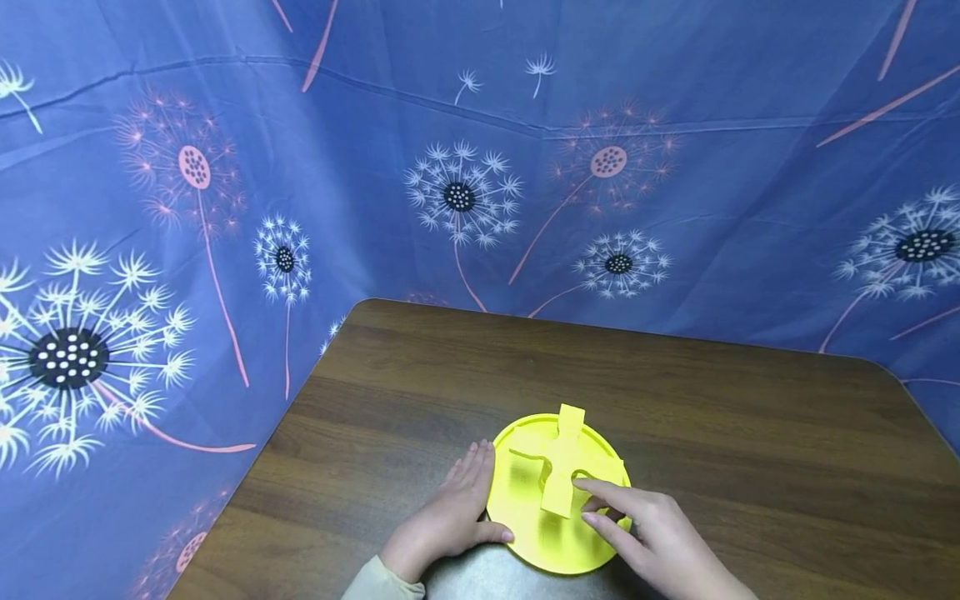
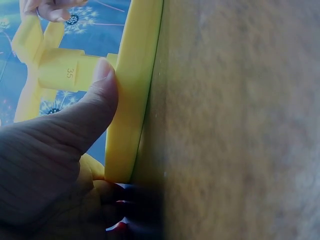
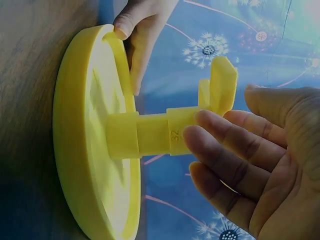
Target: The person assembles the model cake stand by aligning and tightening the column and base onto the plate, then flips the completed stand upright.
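Observation:
On the table stands a round yellow base [image 1: 540, 546] with a raised rim. A yellow post [image 3: 152, 135], with small numerals on it, rises from its middle and carries a cross-shaped yellow top [image 1: 567, 454]. My left hand [image 1: 453, 508] holds the base at its left rim, thumb laid over the edge and fingers along the outside. My right hand [image 1: 660, 533] is at the right side of the cross-shaped top, its loosely bent fingers [image 3: 215, 145] against or very near the upper post. Its thumb stands apart from the top in the right wrist view.
The brown wooden table [image 1: 712, 400] extends behind and to the right of the base. A blue cloth [image 1: 360, 167] printed with dandelions hangs along the table's back and left edges.

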`<state>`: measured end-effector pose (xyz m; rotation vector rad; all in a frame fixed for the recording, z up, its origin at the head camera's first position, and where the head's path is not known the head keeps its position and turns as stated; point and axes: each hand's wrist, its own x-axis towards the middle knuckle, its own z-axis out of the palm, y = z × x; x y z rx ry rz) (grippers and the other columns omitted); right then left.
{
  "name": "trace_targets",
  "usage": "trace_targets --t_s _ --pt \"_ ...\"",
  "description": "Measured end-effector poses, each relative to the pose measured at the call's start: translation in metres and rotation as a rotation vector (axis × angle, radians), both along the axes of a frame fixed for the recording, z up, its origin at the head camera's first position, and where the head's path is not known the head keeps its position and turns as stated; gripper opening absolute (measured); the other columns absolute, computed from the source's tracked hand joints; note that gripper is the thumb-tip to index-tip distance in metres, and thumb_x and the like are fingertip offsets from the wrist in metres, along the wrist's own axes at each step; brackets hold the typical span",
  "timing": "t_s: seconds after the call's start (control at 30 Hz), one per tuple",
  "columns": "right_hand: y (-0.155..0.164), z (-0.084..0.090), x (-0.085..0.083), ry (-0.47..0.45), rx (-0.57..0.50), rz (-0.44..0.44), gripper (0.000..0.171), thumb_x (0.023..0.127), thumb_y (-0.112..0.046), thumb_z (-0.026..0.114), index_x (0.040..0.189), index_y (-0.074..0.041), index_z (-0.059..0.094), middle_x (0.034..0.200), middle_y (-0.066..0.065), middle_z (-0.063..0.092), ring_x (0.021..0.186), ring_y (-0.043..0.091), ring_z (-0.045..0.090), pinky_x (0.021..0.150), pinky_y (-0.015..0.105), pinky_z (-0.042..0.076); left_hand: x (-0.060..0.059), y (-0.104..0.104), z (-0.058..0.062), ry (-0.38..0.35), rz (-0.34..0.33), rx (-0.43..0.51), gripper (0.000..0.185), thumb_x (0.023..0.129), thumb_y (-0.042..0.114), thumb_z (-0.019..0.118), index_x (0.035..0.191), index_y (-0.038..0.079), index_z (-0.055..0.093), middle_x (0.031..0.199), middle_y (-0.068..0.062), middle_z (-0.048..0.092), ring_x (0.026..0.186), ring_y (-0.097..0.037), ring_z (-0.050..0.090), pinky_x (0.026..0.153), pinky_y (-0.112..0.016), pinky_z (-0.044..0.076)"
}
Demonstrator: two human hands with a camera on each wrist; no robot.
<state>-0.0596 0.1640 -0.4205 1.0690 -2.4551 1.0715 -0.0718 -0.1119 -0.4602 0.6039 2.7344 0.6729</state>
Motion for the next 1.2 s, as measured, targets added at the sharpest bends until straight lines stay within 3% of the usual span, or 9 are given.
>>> trace_targets --t_s 0.23,0.5,0.63,0.8,1.0,1.2 --pt "0.002 0.001 0.002 -0.008 0.031 0.046 0.047 0.081 -0.001 0.074 0.125 -0.014 0.063 0.092 -0.018 0.066 0.076 -0.003 0.062 0.062 0.01 0.046 0.0 0.0 0.0 0.005 0.0 0.001 0.109 0.081 0.048 0.073 0.152 -0.008 0.012 0.159 -0.025 0.013 0.147 -0.035 0.013 0.117 -0.048 0.018" --pt "0.016 0.008 0.0 0.001 -0.03 -0.056 0.05 0.078 0.002 0.077 0.124 -0.016 0.065 0.087 -0.017 0.066 0.07 -0.004 0.058 0.055 0.008 0.041 0.0 -0.001 0.0 0.006 0.0 0.001 0.109 0.081 0.048 0.073 0.152 -0.008 0.013 0.159 -0.025 0.014 0.147 -0.035 0.013 0.117 -0.049 0.018" --pt "0.023 0.009 -0.003 -0.038 -0.03 -0.135 0.049 0.081 0.001 0.075 0.126 -0.017 0.063 0.081 -0.021 0.062 0.061 -0.006 0.051 0.051 0.009 0.04 0.0 -0.001 0.0 0.006 -0.003 -0.003 0.108 0.081 0.048 0.073 0.152 -0.008 0.013 0.159 -0.025 0.014 0.147 -0.035 0.014 0.117 -0.049 0.018" --pt "0.027 0.007 -0.008 -0.102 -0.025 -0.184 0.046 0.087 -0.002 0.07 0.129 -0.02 0.061 0.08 -0.018 0.064 0.056 -0.003 0.052 0.048 0.013 0.042 0.0 -0.001 0.0 -0.001 -0.002 0.005 0.108 0.081 0.047 0.073 0.152 -0.008 0.013 0.159 -0.025 0.014 0.147 -0.035 0.013 0.117 -0.049 0.018" --pt "0.027 0.002 -0.009 -0.08 -0.025 -0.153 0.041 0.085 0.004 0.07 0.12 -0.017 0.067 0.089 -0.012 0.069 0.07 0.0 0.062 0.059 0.012 0.048 0.001 -0.001 -0.001 -0.002 -0.006 0.002 0.109 0.081 0.048 0.073 0.152 -0.008 0.013 0.159 -0.025 0.014 0.147 -0.034 0.013 0.117 -0.049 0.018" --pt "0.025 0.0 -0.008 -0.066 -0.015 -0.14 0.042 0.081 0.0 0.075 0.118 -0.018 0.068 0.083 -0.017 0.067 0.072 -0.003 0.059 0.061 0.011 0.046 0.0 -0.001 -0.001 0.004 -0.005 0.005 0.109 0.081 0.048 0.073 0.152 -0.008 0.012 0.159 -0.025 0.013 0.147 -0.035 0.013 0.117 -0.049 0.018"
